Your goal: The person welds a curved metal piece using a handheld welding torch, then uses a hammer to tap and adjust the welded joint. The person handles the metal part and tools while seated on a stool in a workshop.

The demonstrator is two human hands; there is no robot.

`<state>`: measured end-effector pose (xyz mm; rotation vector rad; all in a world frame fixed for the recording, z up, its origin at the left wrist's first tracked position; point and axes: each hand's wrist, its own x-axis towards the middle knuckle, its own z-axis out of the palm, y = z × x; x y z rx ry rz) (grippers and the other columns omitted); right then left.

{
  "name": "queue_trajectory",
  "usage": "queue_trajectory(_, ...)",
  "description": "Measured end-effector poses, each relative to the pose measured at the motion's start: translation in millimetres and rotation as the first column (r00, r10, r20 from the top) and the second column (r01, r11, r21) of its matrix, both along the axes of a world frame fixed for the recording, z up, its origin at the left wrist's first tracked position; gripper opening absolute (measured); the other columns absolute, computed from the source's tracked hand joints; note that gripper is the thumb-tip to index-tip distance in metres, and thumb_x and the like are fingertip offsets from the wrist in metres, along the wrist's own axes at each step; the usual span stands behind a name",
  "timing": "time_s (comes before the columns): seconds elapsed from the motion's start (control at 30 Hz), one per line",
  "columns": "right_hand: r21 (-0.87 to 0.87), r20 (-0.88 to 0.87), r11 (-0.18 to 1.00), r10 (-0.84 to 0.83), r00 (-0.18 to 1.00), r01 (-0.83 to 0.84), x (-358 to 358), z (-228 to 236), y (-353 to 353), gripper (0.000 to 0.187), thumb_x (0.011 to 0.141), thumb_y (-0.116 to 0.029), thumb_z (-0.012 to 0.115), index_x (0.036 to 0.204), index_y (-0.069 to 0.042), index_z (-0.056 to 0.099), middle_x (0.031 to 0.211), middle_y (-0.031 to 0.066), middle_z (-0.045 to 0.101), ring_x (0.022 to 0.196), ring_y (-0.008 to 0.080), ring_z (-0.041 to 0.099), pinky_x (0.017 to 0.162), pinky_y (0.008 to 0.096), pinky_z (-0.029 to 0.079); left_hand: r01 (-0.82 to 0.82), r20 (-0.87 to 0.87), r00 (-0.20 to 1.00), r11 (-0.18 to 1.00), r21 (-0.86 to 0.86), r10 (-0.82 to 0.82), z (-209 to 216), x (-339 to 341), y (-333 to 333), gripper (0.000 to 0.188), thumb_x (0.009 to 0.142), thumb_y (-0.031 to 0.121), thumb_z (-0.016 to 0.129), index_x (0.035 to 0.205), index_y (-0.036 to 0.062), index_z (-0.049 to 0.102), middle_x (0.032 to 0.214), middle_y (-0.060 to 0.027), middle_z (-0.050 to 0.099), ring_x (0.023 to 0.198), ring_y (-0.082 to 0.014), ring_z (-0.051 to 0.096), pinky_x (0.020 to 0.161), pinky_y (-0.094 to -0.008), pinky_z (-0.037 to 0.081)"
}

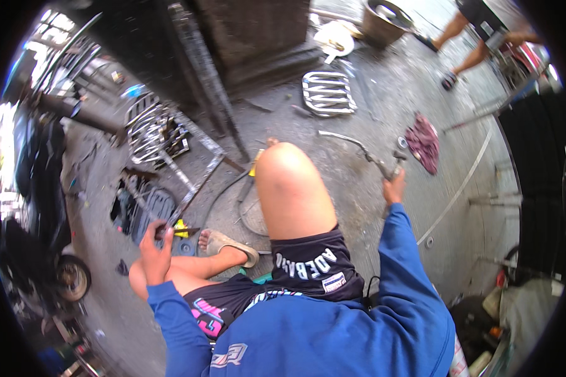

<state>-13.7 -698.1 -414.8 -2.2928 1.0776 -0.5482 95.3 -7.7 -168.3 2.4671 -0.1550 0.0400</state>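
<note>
My right hand [394, 186], out to the right above the concrete floor, is closed around a grey metal part [376, 163] with a long, thin bent arm reaching to the upper left. I cannot tell its exact kind. My left hand [157, 248] is raised above my bent left knee. Its fingers pinch a thin dark strip or tool [185, 230] pointing right; its kind is not clear. Just beyond that hand a dark toolbox [156, 204] lies open, and a yellow object [180, 227] shows behind the strip.
Chrome racks [329, 93] and a metal frame [198, 182] lie ahead. A maroon cloth [423, 143] is beyond my right hand. A cable [217, 201] curves by my sandalled foot. A bucket [383, 25] stands far ahead; another person [471, 38] is at the upper right. Motorcycle wheel [73, 277] at left.
</note>
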Motion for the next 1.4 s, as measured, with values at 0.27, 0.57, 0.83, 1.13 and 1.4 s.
queue_trajectory(0.27,-0.093,0.329,0.941,0.336,0.883,-0.324,47,224,20,0.045,0.081,-0.002,0.082,0.116,0.0,0.054,0.095,0.0102,0.071,0.087,0.0206,0.069,0.079,0.036,0.054,0.032,0.101,0.994,0.999,-0.014,-0.031,70,-23,-3,0.022,0.097,0.019,0.072,0.109,0.0016,0.069,0.097,-0.0115,0.07,0.078,-0.0207,0.064,0.073,-0.0352,0.052)
queue_trajectory(0.57,-0.017,0.58,0.388,0.754,0.307,-0.922,195,457,185,0.051,0.093,-0.009,0.079,0.132,-0.002,0.047,0.102,0.0108,0.072,0.09,0.0154,0.07,0.077,0.0302,0.056,0.167,0.541,0.839,0.916,-0.365,0.063,131,60,31,0.074,0.101,0.043,0.069,0.154,0.0011,0.04,0.146,-0.0172,0.056,0.133,-0.0294,0.057,0.113,-0.0416,0.045)
queue_trajectory(0.83,0.254,0.579,-0.05,0.807,0.111,-0.966,325,410,403,0.06,0.092,-0.006,0.079,0.141,0.0,0.045,0.107,0.0088,0.069,0.094,0.0161,0.069,0.083,0.031,0.057,-0.029,0.523,0.641,0.699,-0.715,0.562,121,71,94,0.043,0.111,0.026,0.054,0.143,-0.0004,0.042,0.135,-0.0149,0.06,0.128,-0.0206,0.056,0.11,-0.034,0.043)
queue_trajectory(1.13,0.532,0.458,-0.208,0.886,0.072,-0.82,375,280,464,0.064,0.09,-0.025,0.083,0.136,0.004,0.048,0.111,0.0129,0.068,0.094,0.0195,0.07,0.087,0.0344,0.056,-0.211,0.525,0.621,0.769,-0.604,0.582,79,85,160,0.022,0.108,0.026,0.061,0.109,0.004,0.057,0.094,-0.0092,0.069,0.088,-0.0176,0.069,0.086,-0.0332,0.053)
queue_trajectory(1.4,0.646,0.181,-0.072,0.982,0.06,-0.76,376,249,475,0.068,0.094,-0.038,0.078,0.144,0.0,0.051,0.111,0.0134,0.072,0.098,0.0192,0.07,0.092,0.0368,0.056,0.059,0.189,0.886,0.301,-0.952,0.424,64,100,159,0.046,0.108,0.038,0.057,0.073,0.0129,0.041,0.061,-0.0007,0.041,0.054,-0.013,0.041,0.054,-0.0338,0.039)
